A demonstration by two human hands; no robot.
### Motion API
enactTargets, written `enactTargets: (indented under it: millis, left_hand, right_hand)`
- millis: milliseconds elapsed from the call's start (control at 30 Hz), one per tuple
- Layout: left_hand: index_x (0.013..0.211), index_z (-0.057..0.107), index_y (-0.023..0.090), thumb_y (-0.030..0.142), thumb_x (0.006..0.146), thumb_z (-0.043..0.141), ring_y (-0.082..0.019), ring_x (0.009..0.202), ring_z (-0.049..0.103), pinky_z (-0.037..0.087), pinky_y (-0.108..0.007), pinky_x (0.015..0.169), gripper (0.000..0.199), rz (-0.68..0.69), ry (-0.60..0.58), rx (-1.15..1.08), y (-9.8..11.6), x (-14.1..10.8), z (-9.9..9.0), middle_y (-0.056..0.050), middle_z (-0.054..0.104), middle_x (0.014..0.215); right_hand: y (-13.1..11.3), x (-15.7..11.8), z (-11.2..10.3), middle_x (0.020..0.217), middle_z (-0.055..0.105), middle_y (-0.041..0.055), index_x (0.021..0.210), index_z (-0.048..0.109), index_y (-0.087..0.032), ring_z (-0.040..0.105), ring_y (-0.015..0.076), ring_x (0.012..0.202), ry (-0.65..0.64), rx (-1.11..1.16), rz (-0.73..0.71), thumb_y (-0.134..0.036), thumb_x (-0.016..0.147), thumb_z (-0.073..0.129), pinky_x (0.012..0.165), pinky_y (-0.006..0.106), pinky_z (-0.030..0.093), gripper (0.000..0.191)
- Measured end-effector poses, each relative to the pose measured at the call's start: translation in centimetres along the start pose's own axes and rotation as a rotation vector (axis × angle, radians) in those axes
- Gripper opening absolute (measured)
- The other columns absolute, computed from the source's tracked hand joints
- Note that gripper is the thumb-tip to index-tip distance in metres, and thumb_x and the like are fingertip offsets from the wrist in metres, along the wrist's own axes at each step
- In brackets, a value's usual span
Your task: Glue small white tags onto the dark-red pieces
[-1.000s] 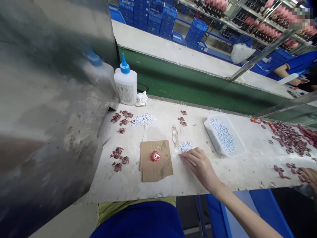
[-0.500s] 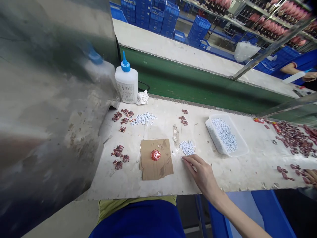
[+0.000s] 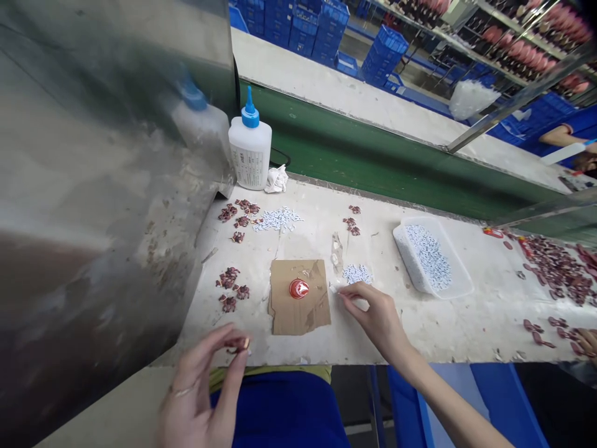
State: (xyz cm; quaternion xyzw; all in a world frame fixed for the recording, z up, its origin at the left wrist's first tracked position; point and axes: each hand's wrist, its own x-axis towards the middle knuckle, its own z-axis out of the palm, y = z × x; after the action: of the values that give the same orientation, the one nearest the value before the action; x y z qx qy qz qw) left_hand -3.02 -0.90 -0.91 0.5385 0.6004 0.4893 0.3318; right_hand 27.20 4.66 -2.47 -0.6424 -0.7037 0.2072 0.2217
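My left hand (image 3: 205, 386) is at the front edge of the bench, thumb and fingers pinching a small reddish-brown piece (image 3: 240, 344). My right hand (image 3: 373, 311) has its fingertips pinched together just below a small pile of white-and-blue bits (image 3: 357, 274); a tiny white bit (image 3: 334, 289) shows at the fingertips. Between the hands lies a piece of cardboard (image 3: 301, 322) bearing a round red-and-white object (image 3: 299, 288). Small clusters of brown pieces (image 3: 227, 277) sit to the left, with another scatter of white-and-blue bits (image 3: 278, 219) behind.
A white bottle with a blue nozzle (image 3: 250, 152) stands by the metal panel (image 3: 116, 186), crumpled tissue (image 3: 277, 179) beside it. On the right are a clear tub (image 3: 459, 280) of white-and-blue bits and a heap of brown pieces (image 3: 557, 264). Another person's hand (image 3: 586, 342) is at the right edge.
My left hand has come into view at lower left with the brown piece. My right hand has moved slightly left, towards the cardboard. The whole view has shifted a little.
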Motion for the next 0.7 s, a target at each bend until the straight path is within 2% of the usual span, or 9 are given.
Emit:
enactTargets:
  millis: [100, 200, 300, 433, 500, 600, 700]
  left_hand:
    - [0.12, 0.064, 0.027, 0.021, 0.102, 0.05, -0.004, 0.102, 0.067, 0.051, -0.006, 0.093, 0.023, 0.048, -0.145, 0.107, 0.1, 1.4, 1.3, -0.001, 0.066, 0.111]
    - [0.124, 0.062, 0.03, 0.03, 0.099, 0.059, -0.004, 0.109, 0.067, 0.049, -0.005, 0.095, 0.025, 0.045, -0.212, 0.196, -0.2, 2.1, 1.9, 0.001, 0.068, 0.119]
    - [0.124, 0.063, 0.032, 0.027, 0.098, 0.061, -0.003, 0.1, 0.071, 0.051, -0.003, 0.091, 0.027, 0.096, -0.272, 0.156, -0.7, 2.3, 1.9, 0.005, 0.072, 0.116]
    - [0.122, 0.069, 0.032, 0.021, 0.1, 0.058, -0.003, 0.103, 0.07, 0.05, -0.005, 0.095, 0.027, 0.187, -0.249, 0.144, -0.7, 2.9, 1.9, 0.001, 0.069, 0.112]
    - [0.123, 0.072, 0.03, 0.021, 0.099, 0.061, -0.003, 0.095, 0.067, 0.051, -0.005, 0.09, 0.029, 0.228, -0.215, 0.165, -0.6, 3.1, 2.0, -0.001, 0.063, 0.102]
    - [0.123, 0.072, 0.031, 0.022, 0.096, 0.065, -0.001, 0.082, 0.066, 0.051, -0.003, 0.081, 0.03, 0.198, -0.24, 0.121, -0.6, 3.2, 2.2, 0.002, 0.063, 0.091]
    - [0.112, 0.075, 0.033, 0.024, 0.09, 0.074, -0.002, 0.085, 0.072, 0.052, -0.003, 0.086, 0.024, 0.136, -0.256, 0.066, -0.7, 3.1, 2.5, 0.007, 0.074, 0.095]
  right_hand:
    - [-2.0, 1.4, 0.2, 0.089, 0.076, 0.0013, 0.093, 0.07, -0.023, 0.073, 0.0191, 0.079, -0.026, 0.122, -0.032, -0.02, 0.097, 0.065, 0.073, 0.031, 0.058, 0.007]
    - [-3.7, 2.6, 0.7, 0.088, 0.075, 0.0016, 0.094, 0.072, -0.023, 0.072, 0.0187, 0.078, -0.042, 0.212, -0.088, -0.018, 0.098, 0.065, 0.072, 0.031, 0.056, 0.009]
    - [-4.5, 3.2, 1.1, 0.092, 0.076, 0.0018, 0.098, 0.073, -0.024, 0.071, 0.0183, 0.08, -0.05, 0.222, -0.128, -0.015, 0.098, 0.065, 0.072, 0.03, 0.055, 0.012]
    - [-4.6, 3.2, 1.4, 0.097, 0.077, 0.0012, 0.1, 0.073, -0.025, 0.072, 0.0181, 0.085, -0.065, 0.226, -0.157, -0.011, 0.097, 0.065, 0.075, 0.03, 0.055, 0.017]
    - [-4.5, 3.2, 1.5, 0.097, 0.076, 0.001, 0.1, 0.073, -0.025, 0.072, 0.0179, 0.086, -0.069, 0.224, -0.168, -0.01, 0.097, 0.065, 0.076, 0.03, 0.055, 0.017]
    - [-4.4, 3.2, 1.6, 0.095, 0.075, 0.0016, 0.099, 0.072, -0.024, 0.072, 0.0181, 0.086, -0.074, 0.219, -0.177, -0.011, 0.098, 0.064, 0.075, 0.03, 0.054, 0.016]
    - [-4.4, 3.3, 1.6, 0.094, 0.074, 0.0023, 0.098, 0.072, -0.024, 0.071, 0.0182, 0.084, -0.069, 0.223, -0.185, -0.012, 0.099, 0.063, 0.074, 0.029, 0.054, 0.015]
